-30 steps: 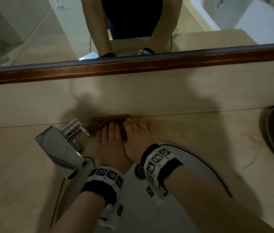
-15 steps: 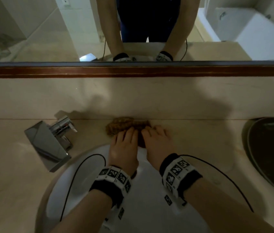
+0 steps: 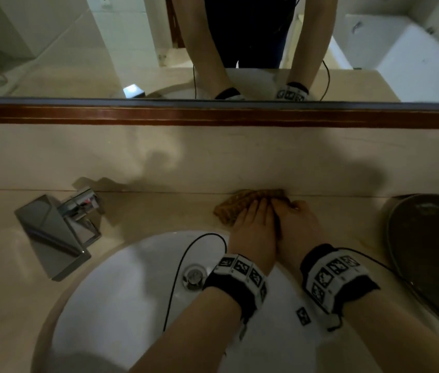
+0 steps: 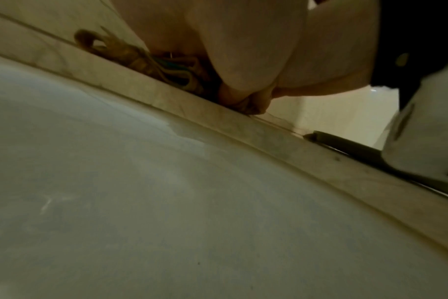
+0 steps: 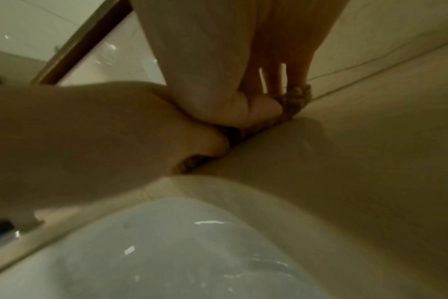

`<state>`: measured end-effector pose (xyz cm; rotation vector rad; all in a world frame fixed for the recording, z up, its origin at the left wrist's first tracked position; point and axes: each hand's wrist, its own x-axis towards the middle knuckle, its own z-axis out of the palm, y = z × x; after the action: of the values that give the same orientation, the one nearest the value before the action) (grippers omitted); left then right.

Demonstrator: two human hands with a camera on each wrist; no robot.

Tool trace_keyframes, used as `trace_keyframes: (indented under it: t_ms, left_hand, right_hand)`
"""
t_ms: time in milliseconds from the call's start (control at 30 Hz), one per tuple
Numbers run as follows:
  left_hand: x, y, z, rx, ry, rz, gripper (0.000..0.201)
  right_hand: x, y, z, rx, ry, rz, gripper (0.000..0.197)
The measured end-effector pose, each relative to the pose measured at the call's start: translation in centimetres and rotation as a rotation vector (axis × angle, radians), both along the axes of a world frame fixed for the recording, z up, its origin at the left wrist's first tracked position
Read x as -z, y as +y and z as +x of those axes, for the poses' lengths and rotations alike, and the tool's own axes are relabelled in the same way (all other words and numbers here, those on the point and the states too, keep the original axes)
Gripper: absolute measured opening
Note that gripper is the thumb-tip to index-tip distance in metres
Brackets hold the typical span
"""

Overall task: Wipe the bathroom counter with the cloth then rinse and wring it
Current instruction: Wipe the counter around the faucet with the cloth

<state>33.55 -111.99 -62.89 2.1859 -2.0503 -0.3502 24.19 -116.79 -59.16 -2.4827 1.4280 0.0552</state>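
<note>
A brown knitted cloth (image 3: 235,207) lies on the beige counter (image 3: 159,211), against the back wall behind the sink. Both hands lie side by side on it. My left hand (image 3: 253,224) presses the cloth flat with straight fingers. My right hand (image 3: 297,224) presses its right part, which the hand mostly hides. In the left wrist view the cloth (image 4: 131,56) bunches under my palm. The right wrist view has my right hand (image 5: 218,70) with its fingers pointing down onto the cloth (image 5: 294,101), and my left hand (image 5: 90,131) beside it.
The white sink (image 3: 132,292) with its drain (image 3: 194,275) lies under my wrists. A chrome faucet (image 3: 56,232) stands to the left. At the right edge sits a dark round basin (image 3: 428,251). The wood-framed mirror (image 3: 213,115) runs above the backsplash. Thin cables cross the sink.
Both hands have slid the cloth to the right along the back of the counter, away from the faucet.
</note>
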Motion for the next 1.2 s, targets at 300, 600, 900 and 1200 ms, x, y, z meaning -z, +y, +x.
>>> trace_keyframes:
  t_ms: [300, 600, 900, 1200]
  left_hand:
    - [0.6, 3.5, 8.9, -0.161, 0.045, -0.054, 0.059]
    - [1.5, 9.0, 13.4, -0.157, 0.055, -0.162, 0.057]
    - [0.7, 7.6, 13.6, -0.112, -0.052, -0.089, 0.069]
    - [0.3, 11.1, 15.7, -0.384, -0.126, 0.027, 0.073]
  right_hand:
    - [-0.8, 1.9, 8.3, -0.199, -0.007, 0.091, 0.048]
    - [0.0, 5.4, 12.7, -0.314, 0.08, 0.092, 0.067]
    - [-0.2, 5.8, 12.6, -0.274, 0.026, 0.128, 0.087]
    - [0.8, 7.3, 18.9, -0.382, -0.077, 0.151, 0.082]
